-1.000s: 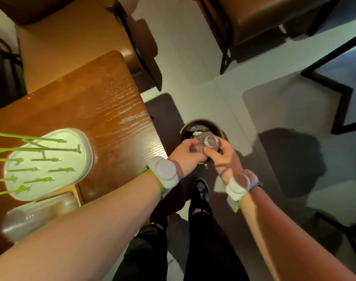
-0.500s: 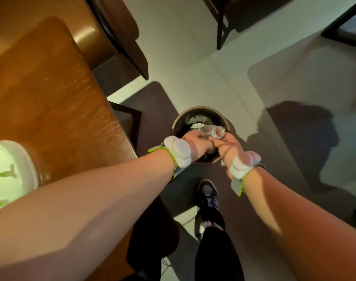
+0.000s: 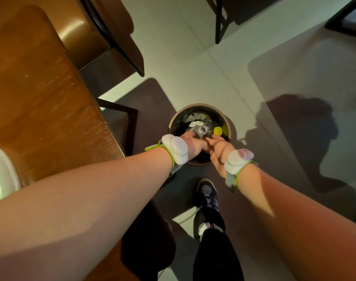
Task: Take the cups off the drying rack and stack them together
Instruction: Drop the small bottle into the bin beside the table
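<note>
The left hand [image 3: 193, 146] and right hand [image 3: 220, 152], each wrist wearing a padded white band with a lime-green strap [image 3: 176, 149], met over the floor, well apart from the table. The left hand's fingers curled round a clear plastic container with a small round mouth [image 3: 201, 131]; the right hand's fingers reached its side, though a grip could not be confirmed. Below them stood a dark patterned shoe [image 3: 208, 194]. At the left edge, the white rounded tray of the drying rack [image 3: 1, 171] rested on the brown wooden table [image 3: 41, 98]. The container was held above a round dark bin [image 3: 226, 122] holding crumpled waste and a yellow disc [image 3: 218, 130]. Beyond stood a brown padded chair [image 3: 86, 33].
</note>
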Tool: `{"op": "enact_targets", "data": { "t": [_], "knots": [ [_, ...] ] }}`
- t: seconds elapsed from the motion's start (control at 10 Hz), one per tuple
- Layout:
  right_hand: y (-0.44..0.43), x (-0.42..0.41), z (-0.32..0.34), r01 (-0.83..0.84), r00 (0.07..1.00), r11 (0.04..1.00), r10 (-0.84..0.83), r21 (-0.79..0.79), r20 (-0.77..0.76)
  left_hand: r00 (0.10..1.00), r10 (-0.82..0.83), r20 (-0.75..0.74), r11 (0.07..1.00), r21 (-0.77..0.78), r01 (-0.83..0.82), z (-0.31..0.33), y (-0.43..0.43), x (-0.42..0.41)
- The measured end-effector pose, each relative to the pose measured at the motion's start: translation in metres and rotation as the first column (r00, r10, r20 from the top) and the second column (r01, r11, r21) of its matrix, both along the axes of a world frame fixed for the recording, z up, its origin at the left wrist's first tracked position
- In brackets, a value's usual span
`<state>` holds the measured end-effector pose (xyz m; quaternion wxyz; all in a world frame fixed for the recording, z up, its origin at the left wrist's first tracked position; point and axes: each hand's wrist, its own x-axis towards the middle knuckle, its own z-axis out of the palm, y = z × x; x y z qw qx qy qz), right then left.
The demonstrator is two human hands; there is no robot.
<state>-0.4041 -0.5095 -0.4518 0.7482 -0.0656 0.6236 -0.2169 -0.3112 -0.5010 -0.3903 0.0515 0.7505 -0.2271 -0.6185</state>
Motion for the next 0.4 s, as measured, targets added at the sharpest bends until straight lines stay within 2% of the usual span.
{"op": "enact_targets", "data": {
  "t": [0.1,0.2,0.3,0.4],
  "knots": [
    [0.005,-0.009,0.013,-0.162,0.978,0.982,0.172,0.094,-0.116,1.000,0.011,0.010,1.000,0.000,-0.011,0.010,0.002,-0.001],
    [0.014,-0.017,0.039,-0.356,0.924,0.921,0.372,0.156,-0.088,0.996,0.072,-0.045,0.997,-0.020,-0.073,0.029,0.003,-0.001],
    [0.022,-0.021,0.059,-0.337,0.938,0.926,0.346,0.169,-0.024,0.998,0.067,0.009,0.997,-0.049,-0.067,0.043,0.007,0.002],
    [0.020,-0.017,0.086,-0.298,0.952,0.947,0.304,0.124,-0.030,0.992,0.124,0.020,0.986,-0.119,-0.121,0.065,0.010,0.007]
  ]
}}
